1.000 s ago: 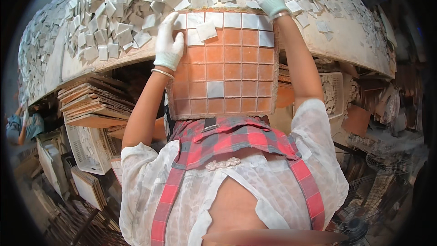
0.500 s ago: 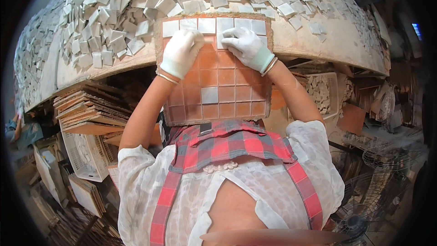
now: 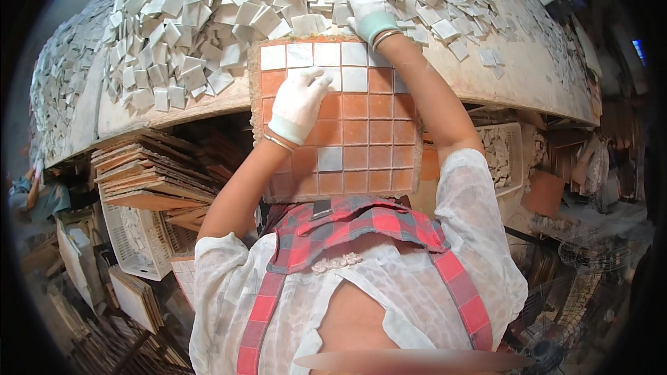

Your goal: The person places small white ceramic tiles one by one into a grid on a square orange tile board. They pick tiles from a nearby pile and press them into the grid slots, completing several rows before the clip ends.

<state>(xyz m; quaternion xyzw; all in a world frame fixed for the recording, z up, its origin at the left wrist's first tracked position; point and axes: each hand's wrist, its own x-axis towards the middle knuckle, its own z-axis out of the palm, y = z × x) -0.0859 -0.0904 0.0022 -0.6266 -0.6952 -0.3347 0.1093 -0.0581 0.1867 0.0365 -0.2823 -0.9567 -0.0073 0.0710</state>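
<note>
Two gloved hands are at work, one board [image 3: 354,132] between them. The board lies across the near edge of the counter [image 3: 479,76], its far side over that edge, its near side at the checked apron [image 3: 368,226]. I count six columns of square cells.

White tiles [image 3: 300,55] on the board: six in full view, four in the far row, one in the second, one alone in the fifth. At least three more are partly covered by the left hand and right forearm [image 3: 417,76].

Left hand [image 3: 299,103]: over the second and third rows, fingers bent, gap to the thumb narrow; I cannot tell whether it holds a tile.

Right hand [image 3: 369,8]: just beyond the board's far edge, among the loose tiles [image 3: 174,0], fingers bent; its grip cannot be told. The loose tiles overlap along the counter, too many to count.

Below the counter's near edge: one stack of boards [image 3: 146,173] to the left, and two white crates, the left crate [image 3: 147,269] and the right crate [image 3: 519,156], both holding pieces.
</note>
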